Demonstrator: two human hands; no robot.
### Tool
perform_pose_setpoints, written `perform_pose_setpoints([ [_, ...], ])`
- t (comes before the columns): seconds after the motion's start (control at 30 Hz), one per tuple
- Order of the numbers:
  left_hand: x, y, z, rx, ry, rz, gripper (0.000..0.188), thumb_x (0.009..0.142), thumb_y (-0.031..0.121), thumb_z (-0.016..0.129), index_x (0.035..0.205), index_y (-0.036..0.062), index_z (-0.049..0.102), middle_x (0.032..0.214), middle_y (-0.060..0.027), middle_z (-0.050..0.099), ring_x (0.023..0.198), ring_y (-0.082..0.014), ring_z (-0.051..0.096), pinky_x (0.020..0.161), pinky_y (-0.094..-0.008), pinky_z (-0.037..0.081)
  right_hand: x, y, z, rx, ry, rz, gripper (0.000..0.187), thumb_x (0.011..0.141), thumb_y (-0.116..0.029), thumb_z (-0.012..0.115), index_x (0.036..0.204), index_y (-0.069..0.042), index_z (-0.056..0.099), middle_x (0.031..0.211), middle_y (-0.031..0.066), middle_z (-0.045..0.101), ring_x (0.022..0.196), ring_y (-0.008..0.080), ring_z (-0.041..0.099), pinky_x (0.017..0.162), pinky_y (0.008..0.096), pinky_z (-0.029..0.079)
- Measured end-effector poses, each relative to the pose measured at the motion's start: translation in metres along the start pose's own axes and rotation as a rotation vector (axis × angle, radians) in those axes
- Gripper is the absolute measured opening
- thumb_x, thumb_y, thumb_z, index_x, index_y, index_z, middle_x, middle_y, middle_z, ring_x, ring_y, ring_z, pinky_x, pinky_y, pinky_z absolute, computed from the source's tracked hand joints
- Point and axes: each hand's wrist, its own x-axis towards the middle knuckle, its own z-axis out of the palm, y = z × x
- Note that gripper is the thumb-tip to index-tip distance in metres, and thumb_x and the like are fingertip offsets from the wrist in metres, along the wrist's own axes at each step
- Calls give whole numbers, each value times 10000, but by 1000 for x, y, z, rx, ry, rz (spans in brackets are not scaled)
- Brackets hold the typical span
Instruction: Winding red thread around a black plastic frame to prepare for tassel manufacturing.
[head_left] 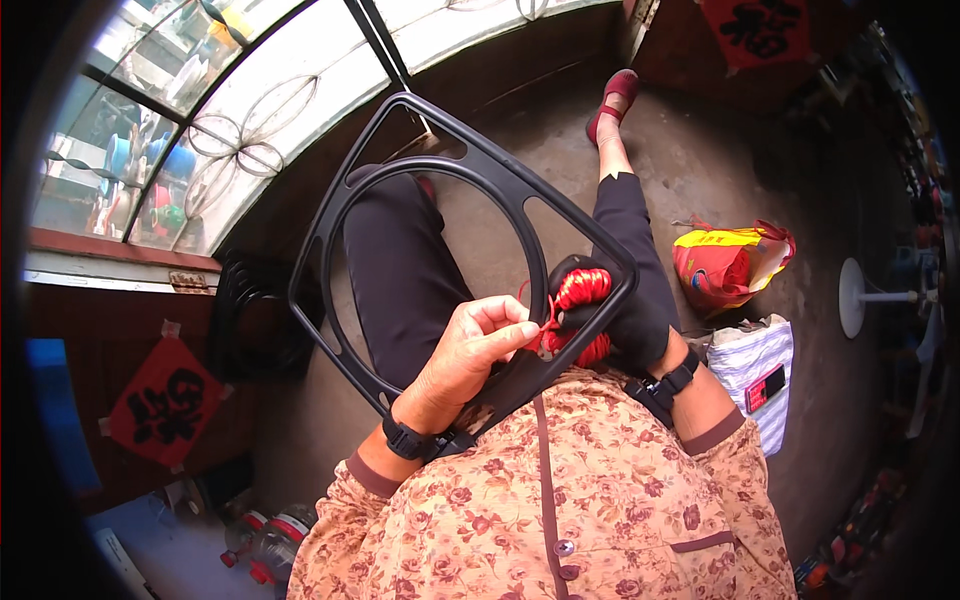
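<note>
A black plastic frame (492, 184), diamond-shaped outside with a round ring inside, rests across my lap and leans against my body. My bare left hand (462, 348) is closed, its thumb and forefinger pinching a thin strand of red cord at the ring's right side. On my right hand (638, 325) is a black glove. Its fingers wrap round a wound bundle of shiny red cord (583, 288), beside the frame's right bar. Part of the bundle lies behind that bar, and the glove's fingertips are partly hidden.
On the floor to the right stand a red and yellow bag (728, 272) and a white striped bag (745, 350) with a phone (766, 388) on it. More black frames (250, 315) are stacked at the left wall. Plastic bottles (275, 545) stand at the lower left, below a window.
</note>
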Motion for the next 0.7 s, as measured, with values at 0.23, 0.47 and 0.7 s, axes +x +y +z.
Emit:
perform_pose_setpoints([
  [0.23, 2, -2, -1, -16, 4, 18, 64, 858, 126, 653, 841, 72, 624, 764, 10, 654, 639, -4, 517, 549, -145, 345, -3, 3, 0, -35, 127, 43, 131, 867, -92, 631, 981, -38, 594, 873, 19, 619, 783, 77, 570, 706, 231, 482],
  [0.47, 5, -1, 6, 56, 31, 48, 75, 841, 138, 651, 823, 70, 624, 750, 1, 664, 624, -7, 510, 548, -160, 329, -3, -14, 8, -178, 301, -161, 216, 846, -116, 662, 1040, -35, 614, 849, 11, 624, 781, 80, 577, 707, 223, 484],
  [0.7, 6, 1, 4, 94, 59, -7, 91, 845, 151, 659, 834, 62, 641, 739, 14, 657, 601, 11, 466, 536, -157, 320, -16, 5, -19, 8, 359, -153, 177, 877, -113, 643, 1027, -22, 620, 883, 33, 641, 827, 139, 624, 720, 275, 516],
])
